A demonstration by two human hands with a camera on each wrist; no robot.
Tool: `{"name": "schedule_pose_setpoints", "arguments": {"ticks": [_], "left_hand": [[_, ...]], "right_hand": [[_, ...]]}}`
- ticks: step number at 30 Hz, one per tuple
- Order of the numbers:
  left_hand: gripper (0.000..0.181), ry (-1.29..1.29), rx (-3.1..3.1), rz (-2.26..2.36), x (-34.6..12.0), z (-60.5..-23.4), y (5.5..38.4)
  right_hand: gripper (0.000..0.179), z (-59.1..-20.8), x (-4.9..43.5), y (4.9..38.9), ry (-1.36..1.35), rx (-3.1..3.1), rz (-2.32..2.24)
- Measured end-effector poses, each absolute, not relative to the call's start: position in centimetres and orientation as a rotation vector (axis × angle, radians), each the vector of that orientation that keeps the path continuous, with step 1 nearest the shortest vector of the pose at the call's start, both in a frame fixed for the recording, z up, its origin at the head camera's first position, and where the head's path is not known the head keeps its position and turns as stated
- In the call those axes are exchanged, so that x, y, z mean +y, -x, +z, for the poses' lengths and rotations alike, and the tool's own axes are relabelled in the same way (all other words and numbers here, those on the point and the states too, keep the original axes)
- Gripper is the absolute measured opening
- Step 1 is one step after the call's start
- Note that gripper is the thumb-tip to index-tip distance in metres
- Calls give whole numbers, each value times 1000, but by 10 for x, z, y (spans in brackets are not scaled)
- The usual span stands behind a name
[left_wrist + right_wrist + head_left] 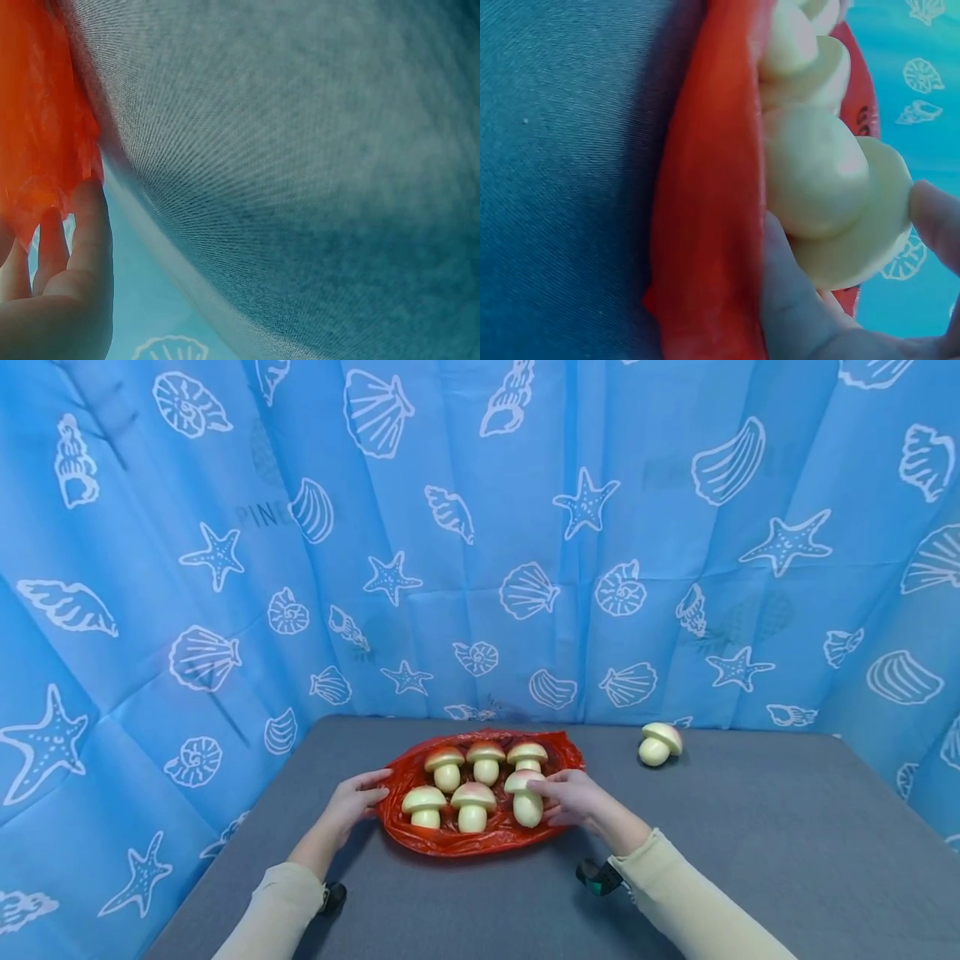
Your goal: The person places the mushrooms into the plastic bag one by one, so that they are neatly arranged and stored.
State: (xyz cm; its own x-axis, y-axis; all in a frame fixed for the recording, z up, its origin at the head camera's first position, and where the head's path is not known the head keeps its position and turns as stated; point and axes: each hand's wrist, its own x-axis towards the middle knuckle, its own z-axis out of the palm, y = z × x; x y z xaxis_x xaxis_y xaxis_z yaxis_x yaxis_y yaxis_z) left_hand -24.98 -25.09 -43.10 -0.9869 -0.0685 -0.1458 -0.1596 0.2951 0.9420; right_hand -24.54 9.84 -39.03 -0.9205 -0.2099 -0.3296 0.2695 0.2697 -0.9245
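A red plastic bag [480, 843] lies spread open on the table with several cream toy mushrooms [472, 807] in it, in two rows, their caps tinged reddish. At the bag's left rim, my left hand [352, 802] holds the plastic between thumb and fingers; the left wrist view shows these fingers [90, 232] against the red plastic. My right hand [573, 799] grips the front-right toy mushroom [528, 808] at the bag's right side. In the right wrist view its thumb and fingers are on either side of that mushroom's cap [889, 217].
Another toy mushroom [660, 744] lies tilted at the back right of the grey table [750, 827], outside the bag. Behind the table hangs a blue curtain [480, 527] with white shell and starfish prints. Dark wrist devices [597, 877] sit below both forearms.
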Motion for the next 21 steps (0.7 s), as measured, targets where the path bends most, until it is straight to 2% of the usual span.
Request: {"name": "schedule_pose_setpoints", "arguments": {"ticks": [15, 21], "left_hand": [[40, 201, 2472, 1793, -250, -431, 251], [40, 208, 2467, 1792, -250, -431, 249]], "right_hand": [[23, -402, 85, 248, -126, 2250, -1582], [26, -404, 80, 247, -131, 2280, -1586]]}}
